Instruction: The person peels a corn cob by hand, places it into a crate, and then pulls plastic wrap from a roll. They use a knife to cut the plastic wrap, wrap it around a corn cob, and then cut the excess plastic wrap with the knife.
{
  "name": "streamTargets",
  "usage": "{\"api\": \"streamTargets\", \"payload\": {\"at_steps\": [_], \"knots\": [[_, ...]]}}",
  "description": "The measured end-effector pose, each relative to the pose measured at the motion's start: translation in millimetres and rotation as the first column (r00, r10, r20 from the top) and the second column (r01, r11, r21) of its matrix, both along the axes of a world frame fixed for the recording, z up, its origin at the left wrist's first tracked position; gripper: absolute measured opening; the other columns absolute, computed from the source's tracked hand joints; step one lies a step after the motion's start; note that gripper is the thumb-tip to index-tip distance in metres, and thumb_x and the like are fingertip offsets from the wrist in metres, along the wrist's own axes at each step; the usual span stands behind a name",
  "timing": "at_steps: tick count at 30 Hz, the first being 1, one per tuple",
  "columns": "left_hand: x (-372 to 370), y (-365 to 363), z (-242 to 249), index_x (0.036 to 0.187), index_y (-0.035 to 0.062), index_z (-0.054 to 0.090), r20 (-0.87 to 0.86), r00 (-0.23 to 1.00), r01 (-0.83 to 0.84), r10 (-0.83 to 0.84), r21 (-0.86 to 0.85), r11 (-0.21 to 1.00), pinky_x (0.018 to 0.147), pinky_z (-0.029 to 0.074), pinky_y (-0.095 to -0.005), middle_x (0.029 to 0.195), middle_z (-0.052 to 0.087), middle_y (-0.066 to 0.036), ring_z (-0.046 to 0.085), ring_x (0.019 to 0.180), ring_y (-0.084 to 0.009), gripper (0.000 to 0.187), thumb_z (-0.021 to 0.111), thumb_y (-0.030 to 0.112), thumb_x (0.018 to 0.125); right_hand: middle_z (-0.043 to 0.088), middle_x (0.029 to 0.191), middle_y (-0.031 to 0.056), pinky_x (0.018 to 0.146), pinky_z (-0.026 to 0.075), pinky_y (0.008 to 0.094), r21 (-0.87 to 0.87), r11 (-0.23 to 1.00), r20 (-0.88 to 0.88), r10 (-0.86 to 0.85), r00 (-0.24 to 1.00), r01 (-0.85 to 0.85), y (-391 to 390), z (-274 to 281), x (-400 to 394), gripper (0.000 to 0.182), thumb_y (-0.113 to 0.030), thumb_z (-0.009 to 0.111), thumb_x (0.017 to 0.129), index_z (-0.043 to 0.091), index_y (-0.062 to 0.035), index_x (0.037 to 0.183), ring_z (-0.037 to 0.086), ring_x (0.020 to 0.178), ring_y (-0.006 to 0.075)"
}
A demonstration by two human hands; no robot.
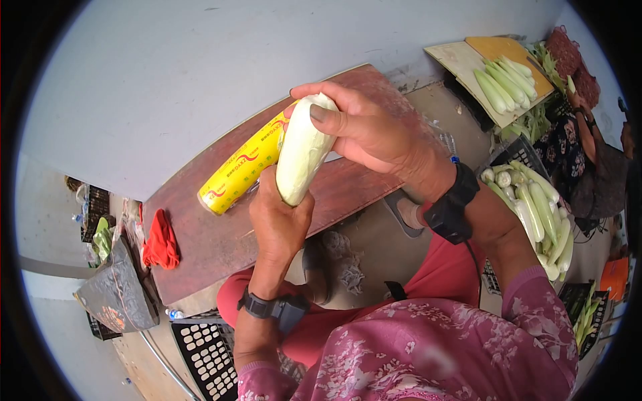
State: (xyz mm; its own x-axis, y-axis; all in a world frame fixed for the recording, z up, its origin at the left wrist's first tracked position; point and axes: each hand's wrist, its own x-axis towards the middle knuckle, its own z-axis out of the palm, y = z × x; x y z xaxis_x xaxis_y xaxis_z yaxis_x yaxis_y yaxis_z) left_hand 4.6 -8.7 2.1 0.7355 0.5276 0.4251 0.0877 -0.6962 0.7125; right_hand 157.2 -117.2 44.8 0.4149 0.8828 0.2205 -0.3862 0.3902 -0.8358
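Observation:
A pale green-white ear of corn in its trimmed husk (302,155) is held up over the table, tilted, its cut end uppermost. My left hand (279,217) wraps round the lower end from below, thumb and fingers closed on it. At the top, my right hand (364,127) grips the ear with its thumb across the front, the fingers mostly behind it. A yellow printed roll (234,170) lies on the dark red table (348,194) just behind the ear, partly covered by it in this view.
A red cloth (160,240) lies at the table's left end. To my right stand a crate of corn ears (545,214) and a board (455,60) with several greener ears. Another person (582,147) sits beyond the crate. A black crate (204,357) is near my left leg.

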Motion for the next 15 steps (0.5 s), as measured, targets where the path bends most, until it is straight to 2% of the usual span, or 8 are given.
{"api": "streamTargets", "payload": {"at_steps": [6, 9, 12, 15], "knots": [[0, 1, 2, 0.103, -0.0014, 0.056, 0.011, 1.0, -0.025, 0.024, 0.015, 1.0, 0.075, 0.052, -0.0356, 0.087, 0.066, -0.022, 0.069, 0.081, -0.0321, 0.028, 0.068, 0.004, 0.077, 0.051, 0.121, 0.0122, 0.104, 0.04, 0.0426, 0.117, 0.984, -0.136, 0.152, 0.979, -0.136, 1, 1, 9, 0.06, -0.034, 0.057, 0.099, 0.036, 0.0051, 0.139, 0.05, 0.118, 0.024], [-1, 2, 2, 0.103, -0.0003, 0.056, 0.033, 0.999, -0.031, 0.028, 0.07, 0.997, 0.074, 0.052, -0.0385, 0.088, 0.066, -0.022, 0.067, 0.083, -0.0367, 0.03, 0.069, 0.004, 0.076, 0.05, 0.124, 0.0144, 0.103, 0.042, 0.0447, 0.079, 0.981, -0.211, 0.189, 0.959, -0.176, -6, 13, 13, 0.065, -0.041, 0.056, 0.098, 0.037, 0.0052, 0.139, 0.05, 0.118, 0.0249], [-2, 8, -4, 0.104, 0.0021, 0.054, 0.002, 0.999, -0.05, 0.05, 0.14, 0.989, 0.073, 0.052, -0.0439, 0.091, 0.065, -0.023, 0.064, 0.086, -0.0423, 0.036, 0.071, 0.004, 0.072, 0.052, 0.121, 0.015, 0.099, 0.045, 0.0438, 0.013, 0.993, -0.134, 0.121, 0.984, -0.12, -8, 14, 12, 0.068, -0.045, 0.058, 0.096, 0.04, 0.0053, 0.137, 0.052, 0.116, 0.0245], [-2, 10, -6, 0.104, 0.0032, 0.054, -0.029, 0.996, -0.073, 0.081, 0.214, 0.974, 0.072, 0.051, -0.046, 0.091, 0.063, -0.022, 0.063, 0.085, -0.0427, 0.039, 0.072, 0.004, 0.07, 0.055, 0.118, 0.0147, 0.095, 0.049, 0.0411, -0.125, 0.992, 0.122, 0.011, 0.992, 0.005, -4, 9, 8, 0.064, -0.041, 0.061, 0.095, 0.043, 0.0056, 0.135, 0.055, 0.113, 0.024]]}}
